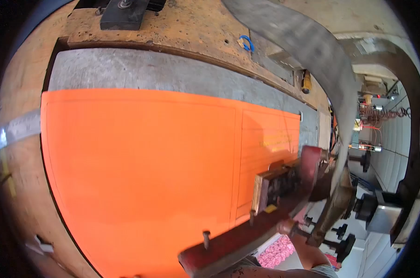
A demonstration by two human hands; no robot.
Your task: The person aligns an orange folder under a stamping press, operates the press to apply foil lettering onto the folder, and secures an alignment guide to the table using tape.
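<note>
A large orange sheet (145, 157) lies on a grey metal plate (126, 69). Thin printed lines frame it, and a ruled panel with small yellow lettering shows at its right end. Over the lower right of the sheet stands a red metal bar (233, 241) with upright bolts, beside a wood-edged block (277, 187). My right arm (307, 252) reaches up behind the bar; the hand (300, 217) is mostly hidden by the metal parts, so its fingers and grip cannot be made out. My left hand is out of view.
A blurred grey curved metal arm (312, 51) sweeps across the upper right. Black knobs (344, 248) stick out at the lower right. The wooden table (182, 28) carries a black block (124, 16), a blue ring (247, 43) and a yellow-handled tool (306, 82). A metal ruler (19, 129) lies left.
</note>
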